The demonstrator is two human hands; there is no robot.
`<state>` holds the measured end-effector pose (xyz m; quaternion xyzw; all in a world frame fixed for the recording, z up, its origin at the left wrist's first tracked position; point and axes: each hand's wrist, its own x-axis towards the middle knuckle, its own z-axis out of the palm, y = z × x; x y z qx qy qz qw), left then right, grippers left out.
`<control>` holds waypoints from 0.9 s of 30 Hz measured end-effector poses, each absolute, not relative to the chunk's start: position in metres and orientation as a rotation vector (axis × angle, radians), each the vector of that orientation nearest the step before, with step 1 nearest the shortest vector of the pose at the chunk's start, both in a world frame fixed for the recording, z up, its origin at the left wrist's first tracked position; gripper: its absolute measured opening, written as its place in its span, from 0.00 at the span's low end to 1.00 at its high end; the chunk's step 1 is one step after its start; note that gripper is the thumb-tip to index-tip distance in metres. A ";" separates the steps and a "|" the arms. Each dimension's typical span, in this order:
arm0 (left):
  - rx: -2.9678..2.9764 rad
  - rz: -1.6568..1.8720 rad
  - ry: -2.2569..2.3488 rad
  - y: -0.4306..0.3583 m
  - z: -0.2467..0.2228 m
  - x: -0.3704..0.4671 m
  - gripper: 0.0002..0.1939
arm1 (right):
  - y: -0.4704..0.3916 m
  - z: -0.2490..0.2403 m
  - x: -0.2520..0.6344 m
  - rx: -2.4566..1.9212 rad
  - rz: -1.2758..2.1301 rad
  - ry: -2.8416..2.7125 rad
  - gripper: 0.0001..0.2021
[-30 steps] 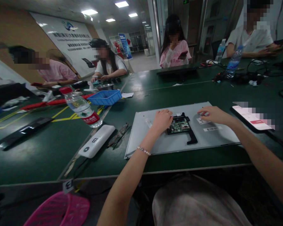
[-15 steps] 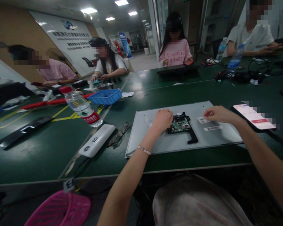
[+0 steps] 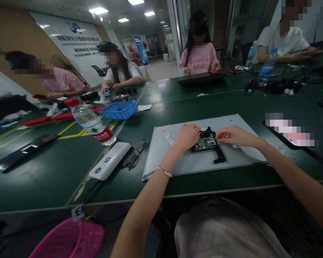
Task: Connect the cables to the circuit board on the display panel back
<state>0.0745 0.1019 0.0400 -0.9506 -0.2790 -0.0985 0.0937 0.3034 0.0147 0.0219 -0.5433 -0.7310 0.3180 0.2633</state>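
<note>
A green circuit board [image 3: 206, 143] sits in a black plastic frame [image 3: 219, 156] that lies on a light grey panel [image 3: 161, 157]. My left hand [image 3: 187, 137] is closed over the left side of the frame, its fingertips at the upper edge. At the opposite side, my right hand [image 3: 233, 137] has its fingers curled and pinched at the frame's right edge. Only a bit of a white label [image 3: 235, 146] shows beneath that hand. Left of the board, a small clear strip [image 3: 169, 139] lies on the panel.
To the left are a white power bank [image 3: 110, 161], eyeglasses [image 3: 135, 154], a water bottle [image 3: 94, 125] and a blue tray [image 3: 118, 110]. A phone [image 3: 288, 134] lies to the right. Several people sit around the green table [image 3: 174, 98]. A pink basket [image 3: 70, 238] stands below its edge.
My right hand has moved left from the white labels on the panel to the right edge of the black frame. My left hand has stayed on the frame.
</note>
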 end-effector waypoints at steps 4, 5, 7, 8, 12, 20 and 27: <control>-2.812 -0.271 -0.860 0.102 0.040 0.073 0.12 | 0.016 0.016 0.301 -1.478 0.942 -1.842 0.08; -2.811 -0.271 -0.865 0.103 0.040 0.073 0.12 | 0.017 0.015 0.301 -1.471 0.996 -1.788 0.08; -2.811 -0.274 -0.863 0.103 0.040 0.073 0.12 | 0.018 0.011 0.301 -1.459 1.098 -1.687 0.08; -2.810 -0.272 -0.861 0.103 0.040 0.073 0.12 | 0.019 0.009 0.301 -1.458 1.135 -1.651 0.08; -2.799 -0.244 -0.873 0.103 0.039 0.073 0.12 | 0.022 0.004 0.298 -1.485 1.185 -1.556 0.08; -2.808 -0.256 -0.890 0.105 0.037 0.072 0.12 | 0.019 0.004 0.290 -1.584 1.077 -1.522 0.07; -2.841 -0.294 -0.935 0.109 0.041 0.068 0.13 | 0.021 0.006 0.296 -1.624 1.061 -1.541 0.12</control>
